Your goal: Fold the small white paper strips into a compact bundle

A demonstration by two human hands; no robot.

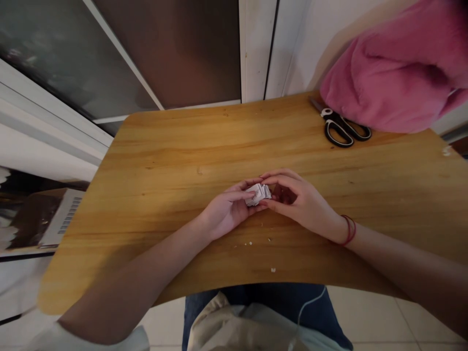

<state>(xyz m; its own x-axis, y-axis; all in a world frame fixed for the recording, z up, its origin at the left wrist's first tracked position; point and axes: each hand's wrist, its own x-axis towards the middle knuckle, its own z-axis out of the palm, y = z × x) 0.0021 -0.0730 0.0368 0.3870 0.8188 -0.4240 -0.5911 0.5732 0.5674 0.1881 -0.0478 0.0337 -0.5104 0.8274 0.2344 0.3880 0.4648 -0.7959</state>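
Near the middle of the table, my left hand [228, 208] is closed around a small stack of white paper pieces [258, 194], its thumb pressing on top. The pieces are layered a little unevenly, and faint dark marks show on the upper one. From the right, my right hand [302, 201] curves in with thumb and fingers at the stack's right end, pinching its edges. Some of its fingertips are hidden behind the palm and the papers. A red cord bracelet [350, 230] circles the right wrist.
Black-handled scissors [338, 127] lie at the back right of the wooden table [175, 161], beside a pink plush cloth [387, 78]. Tiny white scraps [273, 269] are scattered near the front edge. A carton [60, 219] stands left of the table, below its top.
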